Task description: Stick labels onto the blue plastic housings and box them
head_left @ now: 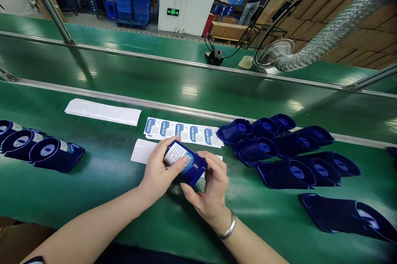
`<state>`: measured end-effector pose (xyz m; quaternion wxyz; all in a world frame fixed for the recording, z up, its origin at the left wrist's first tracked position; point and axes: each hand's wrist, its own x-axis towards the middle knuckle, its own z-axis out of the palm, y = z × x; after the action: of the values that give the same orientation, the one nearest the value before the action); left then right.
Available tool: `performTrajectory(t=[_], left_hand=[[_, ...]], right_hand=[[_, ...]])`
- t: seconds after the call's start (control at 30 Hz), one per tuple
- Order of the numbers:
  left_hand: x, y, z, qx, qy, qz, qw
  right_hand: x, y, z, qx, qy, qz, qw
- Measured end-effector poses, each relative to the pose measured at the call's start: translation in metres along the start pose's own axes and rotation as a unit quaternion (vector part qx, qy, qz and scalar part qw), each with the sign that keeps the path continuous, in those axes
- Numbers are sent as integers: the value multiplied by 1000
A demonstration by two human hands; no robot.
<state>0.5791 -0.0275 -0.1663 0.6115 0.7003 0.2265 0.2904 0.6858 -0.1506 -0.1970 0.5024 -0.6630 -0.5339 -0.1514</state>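
Three labelled blue housings lie at the far left on the green bench. In the middle, the left hand and right hand both clasp a blue housing just above the bench, left fingers pressing its white label. A sticker sheet lies just behind. Unlabelled housings cluster at right.

Both bare forearms are extended forward and converge at centre. The left hand is curled, fingers closed and thumb pressed flat. The right hand is cupped beneath, fingers bent; a bangle is worn at its wrist.
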Motion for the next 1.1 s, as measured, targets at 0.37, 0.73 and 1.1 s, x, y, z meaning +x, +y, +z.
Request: performTrajectory(t=[0.37, 0.73, 1.1], left_hand=[[-3, -5, 0, 77, 6, 32, 997], [4, -1, -3, 41, 2, 20, 999], [7, 1, -5, 13, 22, 1, 1000]], right_hand=[[0, -2, 2, 5, -6, -31, 999], [5, -6, 1, -22, -1, -65, 998], [7, -9, -1, -28, -18, -86, 996]])
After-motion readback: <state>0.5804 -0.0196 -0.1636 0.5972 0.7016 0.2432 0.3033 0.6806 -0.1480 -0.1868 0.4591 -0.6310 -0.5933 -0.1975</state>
